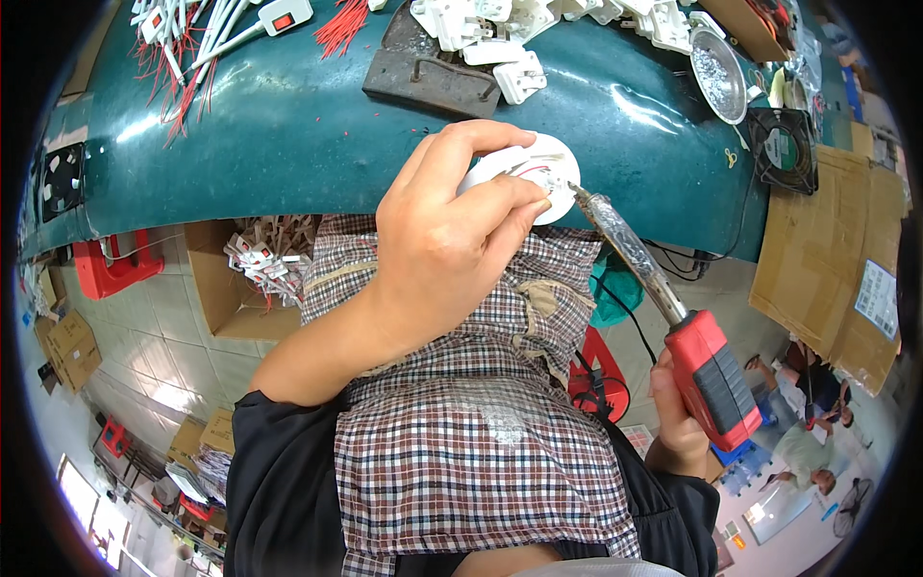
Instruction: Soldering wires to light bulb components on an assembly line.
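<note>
My left hand (437, 226) is closed around a round white plastic housing (562, 154), tilted over the near edge of the green table. Inside the housing, a short red wire and small metal parts show beside my fingertips. From the right, my right hand (678, 423) grips the red and grey handle of a soldering iron (709, 375). Its long metal barrel slants up to the left, and the tip is at the housing's right rim, close to my left fingers. Whether the tip touches a contact is too small to tell.
Behind the housing sits a dark metal block (433, 77) with white plastic parts (519, 79) piled around it. White switch cords (226, 43) and red wires (343, 27) lie back left. A metal bowl (707, 48) and a black fan (784, 151) stand right, near a cardboard box (817, 250).
</note>
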A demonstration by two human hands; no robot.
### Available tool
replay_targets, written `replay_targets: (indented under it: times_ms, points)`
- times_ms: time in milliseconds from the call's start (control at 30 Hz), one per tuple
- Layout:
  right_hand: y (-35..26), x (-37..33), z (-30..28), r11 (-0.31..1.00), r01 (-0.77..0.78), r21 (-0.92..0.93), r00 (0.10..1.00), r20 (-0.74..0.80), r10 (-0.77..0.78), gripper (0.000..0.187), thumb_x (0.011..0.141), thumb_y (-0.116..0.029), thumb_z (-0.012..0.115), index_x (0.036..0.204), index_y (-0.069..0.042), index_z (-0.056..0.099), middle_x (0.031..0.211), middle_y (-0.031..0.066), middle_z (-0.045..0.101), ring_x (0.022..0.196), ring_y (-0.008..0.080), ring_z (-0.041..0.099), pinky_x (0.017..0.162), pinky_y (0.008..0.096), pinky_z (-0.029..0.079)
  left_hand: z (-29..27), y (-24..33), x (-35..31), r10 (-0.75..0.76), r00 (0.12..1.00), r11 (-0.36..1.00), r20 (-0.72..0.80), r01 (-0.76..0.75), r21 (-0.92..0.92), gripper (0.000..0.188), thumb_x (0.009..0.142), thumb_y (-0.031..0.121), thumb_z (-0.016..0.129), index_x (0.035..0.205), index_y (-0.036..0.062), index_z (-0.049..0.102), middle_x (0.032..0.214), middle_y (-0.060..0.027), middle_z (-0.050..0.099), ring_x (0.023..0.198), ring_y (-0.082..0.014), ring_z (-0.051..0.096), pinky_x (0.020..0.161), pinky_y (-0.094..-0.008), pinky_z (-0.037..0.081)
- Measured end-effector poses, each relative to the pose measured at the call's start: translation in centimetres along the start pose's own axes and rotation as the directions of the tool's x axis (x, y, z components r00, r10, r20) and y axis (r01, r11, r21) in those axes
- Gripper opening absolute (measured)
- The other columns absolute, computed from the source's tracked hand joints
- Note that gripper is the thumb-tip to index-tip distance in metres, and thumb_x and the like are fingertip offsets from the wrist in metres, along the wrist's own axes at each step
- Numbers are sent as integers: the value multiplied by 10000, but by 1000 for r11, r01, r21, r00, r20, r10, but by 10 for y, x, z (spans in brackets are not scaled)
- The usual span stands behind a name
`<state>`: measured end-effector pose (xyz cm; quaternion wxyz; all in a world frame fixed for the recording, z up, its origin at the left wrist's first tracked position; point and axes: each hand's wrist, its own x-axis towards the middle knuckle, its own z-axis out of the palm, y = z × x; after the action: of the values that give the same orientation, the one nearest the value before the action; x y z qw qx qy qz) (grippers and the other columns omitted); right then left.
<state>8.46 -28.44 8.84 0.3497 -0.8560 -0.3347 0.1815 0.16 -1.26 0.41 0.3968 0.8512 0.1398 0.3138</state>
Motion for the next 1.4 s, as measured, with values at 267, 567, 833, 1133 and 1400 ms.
replay_targets:
  times_ms: [267, 567, 833, 1133, 1400]
  points:
    - [-4, -1, 3, 992, -91, 92, 995, -35, 95, 258, 686, -30, 756, 926, 11, 670, 787, 119, 636, 663, 273, 656, 615, 344, 528, 1, 0, -1, -7, 1000, 1000, 2, 7, 3, 136, 721, -7, 818, 835, 24, 752, 1121, -123, 676, 884, -226, 694, 680, -307, 561]
    - [-5, 3, 2, 996, -70, 60, 998, 6, 70, 230, 702, -17, 752, 915, 10, 669, 780, 118, 640, 660, 250, 653, 603, 316, 507, 1, 0, -1, -3, 1000, 1000, -7, 3, 14, 131, 718, 1, 821, 822, 27, 746, 1123, -116, 677, 903, -237, 692, 698, -316, 559]
    - [6, -4, -4, 1000, -11, 9, 1000, -4, 11, 97, 893, -40, 627, 948, 28, 585, 696, 50, 519, 555, 107, 482, 504, 258, 395, -2, 1, 1, 20, 1000, 999, 12, -20, 44, 129, 722, 4, 818, 825, 32, 747, 1118, -117, 679, 894, -242, 696, 692, -318, 562]
    - [2, 5, 22, 885, 4, 465, 968, -225, 114, 162, 899, -28, 630, 1016, 56, 555, 726, 68, 513, 495, 75, 408, 464, 228, 376, -5, 5, 3, -52, 994, 998, 94, 50, 29, 121, 775, -25, 791, 875, 1, 729, 1146, -138, 657, 902, -216, 705, 712, -290, 612]
    - [7, 3, 25, 885, -3, 465, 945, -289, 155, 155, 895, -9, 611, 1019, 64, 551, 690, 60, 501, 473, 67, 396, 449, 224, 372, 0, 5, 2, -79, 994, 996, 73, 76, 46, 155, 753, 30, 789, 840, 42, 661, 1088, -118, 663, 911, -291, 658, 730, -379, 535]
